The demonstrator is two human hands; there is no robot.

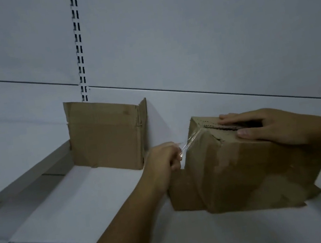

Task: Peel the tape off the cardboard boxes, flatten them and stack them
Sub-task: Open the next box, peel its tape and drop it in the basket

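Cardboard box (245, 167) sat right on the white shelf (83, 195). Left hand (162, 160) pinched clear tape (188, 143) stretched from its top left corner. Right hand (268, 124) pressed the top, fingers straight and together. Flattened box (105, 135) stood far left.

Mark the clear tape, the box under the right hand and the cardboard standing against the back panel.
clear tape (189, 141): head view, stretched strip beside the box corner.
box (246, 171): head view, front face.
standing cardboard (105, 133): head view, middle of its panel.
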